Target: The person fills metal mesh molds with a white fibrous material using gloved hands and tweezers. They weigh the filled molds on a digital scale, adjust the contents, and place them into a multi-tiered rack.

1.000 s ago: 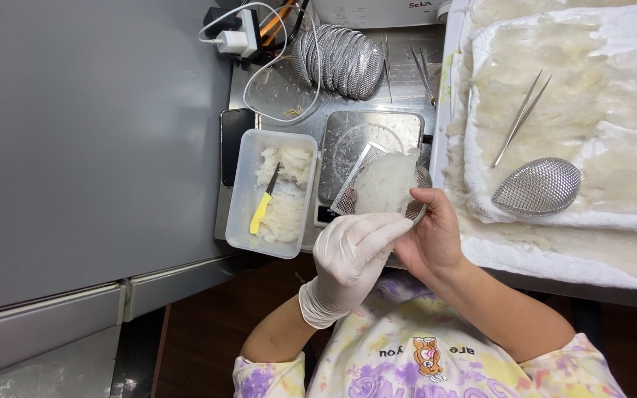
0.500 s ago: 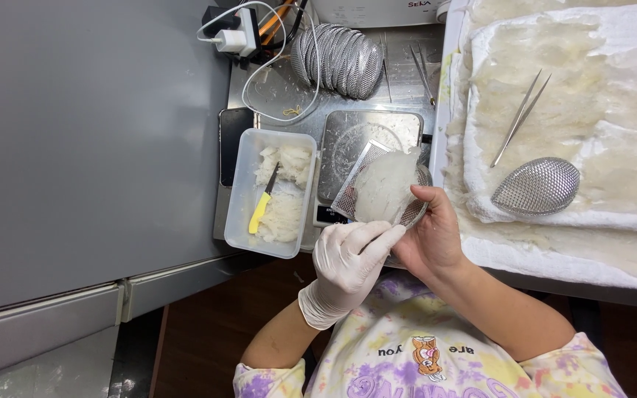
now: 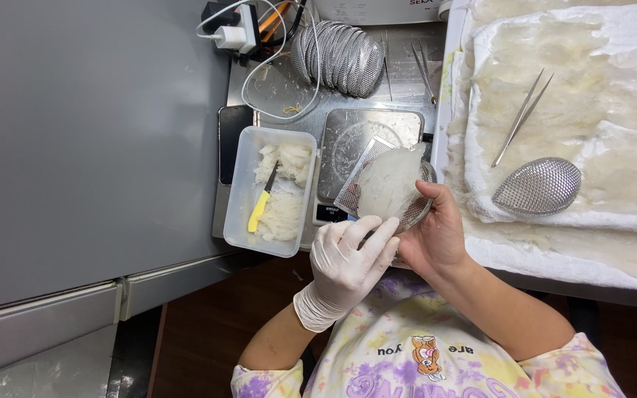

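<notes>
My bare right hand [image 3: 436, 236] grips a metal mesh mould [image 3: 366, 180] with a translucent white, fibrous piece [image 3: 388, 184] lying on it, held above the scale [image 3: 348, 133]. My left hand [image 3: 348, 262], in a white glove, presses its fingertips against the lower edge of the white piece. Left of the hands stands a clear plastic tub [image 3: 241, 184] with white pieces and a small yellow-handled knife [image 3: 261, 203] inside.
A stack of mesh moulds [image 3: 337, 44] sits at the back by a power strip with cables [image 3: 234, 33]. On the right, a white towel [image 3: 628, 37] carries flattened pale pieces, tweezers [image 3: 521, 118] and one mesh mould [image 3: 540, 186]. More tweezers [image 3: 423, 70] lie behind the scale.
The gloved left hand has shifted slightly down and left along the white piece's edge. The right hand keeps the mesh mould in nearly the same place.
</notes>
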